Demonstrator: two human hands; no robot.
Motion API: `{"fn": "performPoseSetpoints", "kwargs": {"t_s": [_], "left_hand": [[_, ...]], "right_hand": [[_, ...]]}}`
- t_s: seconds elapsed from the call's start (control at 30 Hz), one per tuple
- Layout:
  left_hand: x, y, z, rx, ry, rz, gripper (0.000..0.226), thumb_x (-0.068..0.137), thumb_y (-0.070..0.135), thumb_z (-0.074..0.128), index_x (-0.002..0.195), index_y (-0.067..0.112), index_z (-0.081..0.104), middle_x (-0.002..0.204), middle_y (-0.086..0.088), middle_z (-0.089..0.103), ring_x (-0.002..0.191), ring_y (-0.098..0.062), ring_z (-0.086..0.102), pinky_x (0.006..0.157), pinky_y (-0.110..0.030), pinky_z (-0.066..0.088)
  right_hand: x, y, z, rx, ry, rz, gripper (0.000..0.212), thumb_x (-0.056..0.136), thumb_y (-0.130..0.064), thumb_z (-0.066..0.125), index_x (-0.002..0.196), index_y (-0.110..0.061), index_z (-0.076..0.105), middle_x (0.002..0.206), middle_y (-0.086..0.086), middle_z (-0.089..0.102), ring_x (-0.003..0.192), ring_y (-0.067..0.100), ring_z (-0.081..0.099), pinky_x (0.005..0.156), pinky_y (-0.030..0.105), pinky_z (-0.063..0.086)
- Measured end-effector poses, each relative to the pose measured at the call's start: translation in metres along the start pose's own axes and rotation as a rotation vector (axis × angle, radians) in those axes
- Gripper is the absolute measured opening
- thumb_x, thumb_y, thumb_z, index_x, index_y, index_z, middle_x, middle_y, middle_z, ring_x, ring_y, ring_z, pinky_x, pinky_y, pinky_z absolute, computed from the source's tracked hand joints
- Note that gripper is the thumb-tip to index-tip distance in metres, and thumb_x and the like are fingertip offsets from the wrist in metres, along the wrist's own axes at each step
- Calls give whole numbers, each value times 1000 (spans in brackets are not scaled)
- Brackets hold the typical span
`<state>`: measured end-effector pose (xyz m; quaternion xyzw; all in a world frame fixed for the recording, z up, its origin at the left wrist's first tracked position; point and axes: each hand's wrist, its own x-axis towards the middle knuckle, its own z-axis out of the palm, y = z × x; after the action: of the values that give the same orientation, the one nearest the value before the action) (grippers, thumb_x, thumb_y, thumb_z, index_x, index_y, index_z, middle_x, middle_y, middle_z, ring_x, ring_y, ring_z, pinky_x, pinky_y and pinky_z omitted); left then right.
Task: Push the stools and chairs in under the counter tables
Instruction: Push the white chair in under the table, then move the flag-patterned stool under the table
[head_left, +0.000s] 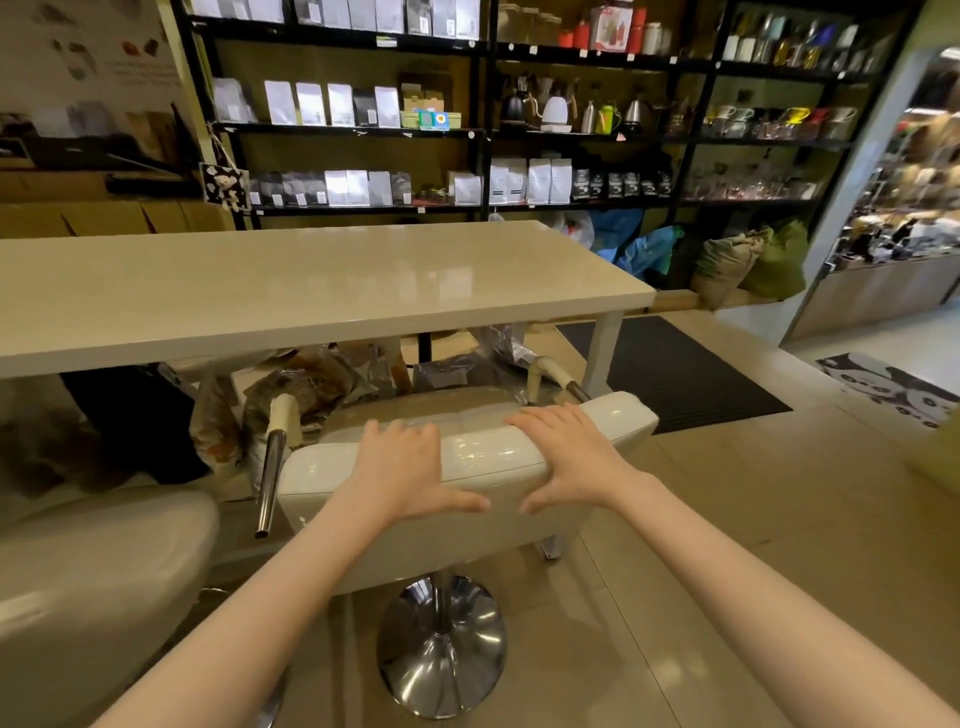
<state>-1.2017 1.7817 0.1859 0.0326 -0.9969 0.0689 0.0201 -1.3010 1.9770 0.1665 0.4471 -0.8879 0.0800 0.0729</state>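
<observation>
Stools are standing at the near edge of the counter table (311, 280), taken here as the landmark. Left of the table's middle, a second cream stool (93, 566) is showing only in part. Before the table's right half, the cream stool (467, 483) is sitting with its seat front just under the tabletop and its chrome base (441, 644) out on the floor. The left hand (402, 467) is lying flat over the backrest top, fingers spread and draped forward, thumb down the rear face. The right hand (563, 457) is mirroring it beside, fingers likewise apart, pressing rather than clamping.
</observation>
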Motion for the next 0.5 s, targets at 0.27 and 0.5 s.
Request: {"fn": "performPoseSetpoints", "kwargs": {"t_s": [0.27,0.5], "left_hand": [[65,96,-22,-307,221,262,88,81,76,19,148,20,9,157,-5,8,142,-19,8,113,-44,12],[164,207,-45,-330,391,279,110,61,85,-12,148,20,1,156,-11,9,142,-24,13,112,-44,16]], "right_hand": [[-52,58,-27,372,304,302,73,82,-47,64,143,-25,31,144,-2,40,132,13,32,108,36,29],[-87,194,-60,176,495,499,83,83,-48,62,147,-21,17,142,3,42,129,19,36,103,36,32]]}}
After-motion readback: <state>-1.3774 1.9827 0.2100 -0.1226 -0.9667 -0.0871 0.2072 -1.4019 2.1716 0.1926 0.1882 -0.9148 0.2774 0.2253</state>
